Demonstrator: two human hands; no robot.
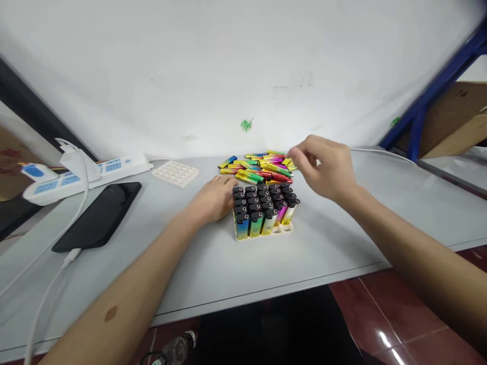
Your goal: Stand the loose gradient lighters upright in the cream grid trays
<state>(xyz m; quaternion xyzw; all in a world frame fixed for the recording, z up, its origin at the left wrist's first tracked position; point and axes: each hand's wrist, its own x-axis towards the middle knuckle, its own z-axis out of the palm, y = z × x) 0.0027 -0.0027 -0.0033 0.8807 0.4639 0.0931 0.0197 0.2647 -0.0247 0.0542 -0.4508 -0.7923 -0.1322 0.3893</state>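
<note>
A cream tray [243, 237] holds rows of lighters [256, 224] standing upright, with black tops and shiny coloured bodies; two holes show at its front right corner. My left hand [217, 196] rests on the table against the tray's left side, fingers curled at its back left corner; the thumb is hidden. Behind the tray lies a loose pile of shiny lighters [248, 176] in yellow, green, red, blue and pink. My right hand [323, 163] is raised at the pile's right edge, thumb and fingers bent together. Whether anything is between its fingertips cannot be made out.
A second cream tray [175, 173] with bare holes lies at the back left. Further left are a black phone [101, 215] on a white cable and a power strip [114, 166] with plugs. A white wall [213, 76] rises behind the table; a blue frame [416, 124] stands right.
</note>
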